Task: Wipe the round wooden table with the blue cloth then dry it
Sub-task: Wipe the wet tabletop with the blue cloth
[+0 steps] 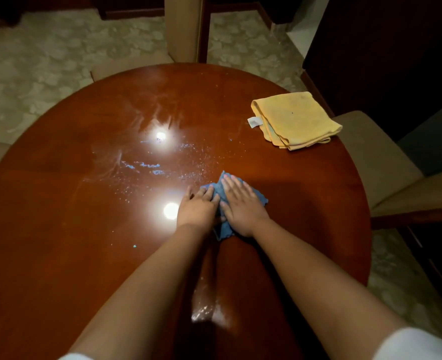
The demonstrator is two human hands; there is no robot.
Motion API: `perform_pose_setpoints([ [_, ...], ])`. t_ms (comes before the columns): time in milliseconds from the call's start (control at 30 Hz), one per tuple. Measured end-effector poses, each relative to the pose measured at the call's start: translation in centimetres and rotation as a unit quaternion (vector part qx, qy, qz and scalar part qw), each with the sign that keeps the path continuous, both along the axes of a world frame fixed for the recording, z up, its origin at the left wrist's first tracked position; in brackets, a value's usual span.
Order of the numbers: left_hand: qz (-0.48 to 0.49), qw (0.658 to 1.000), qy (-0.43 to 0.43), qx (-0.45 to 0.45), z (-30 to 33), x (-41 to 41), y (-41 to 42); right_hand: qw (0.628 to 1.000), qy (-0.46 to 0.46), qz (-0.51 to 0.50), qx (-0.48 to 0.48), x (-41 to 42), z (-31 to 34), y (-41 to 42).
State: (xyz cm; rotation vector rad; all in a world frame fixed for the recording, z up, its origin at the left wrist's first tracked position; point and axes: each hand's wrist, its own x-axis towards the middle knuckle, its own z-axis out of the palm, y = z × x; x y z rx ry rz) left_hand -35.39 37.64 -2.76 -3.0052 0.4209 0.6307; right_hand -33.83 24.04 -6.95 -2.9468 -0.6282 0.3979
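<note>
- Wipe step underway: left hand [197, 207] & right hand [240, 203] both flat, fingers straight, pressing blue cloth [223, 227] near mid-table [58, 203].
- Wet streaks/droplets [147, 165] left of cloth; next: sweep that way w/ steady pressure.
- Yellow cloth [295, 119] folded at far-right edge, untouched; prob for drying.

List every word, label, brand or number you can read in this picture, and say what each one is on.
None can be read.
White tag on the folded yellow cloth: any print is too small and blurred to read.
Blue cloth, round wooden table: no text visible.
</note>
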Motion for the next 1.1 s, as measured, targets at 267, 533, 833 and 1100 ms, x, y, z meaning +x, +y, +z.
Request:
perform_pose_setpoints([
  [267, 0.003, 1.0, -0.006, -0.007, -0.2, -1.1, 0.4, 0.998, 0.05, 0.019, -0.02, 0.0, 0.8, 0.0],
  [533, -0.043, 0.999, -0.013, 0.01, -0.1, -9.0, 3.7, 0.997, 0.071, -0.019, 0.006, -9.0, 1.0, 2.9],
  [833, -0.075, 0.995, 0.012, 0.058, 0.7, -14.6, 9.3, 0.996, 0.088, -0.002, -0.015, -15.9, 1.6, 7.0],
  [1100, -0.104, 0.993, 0.015, 0.045, 0.1, -12.6, 10.2, 0.997, 0.07, -0.029, -0.021, -15.4, 0.7, 8.0],
])
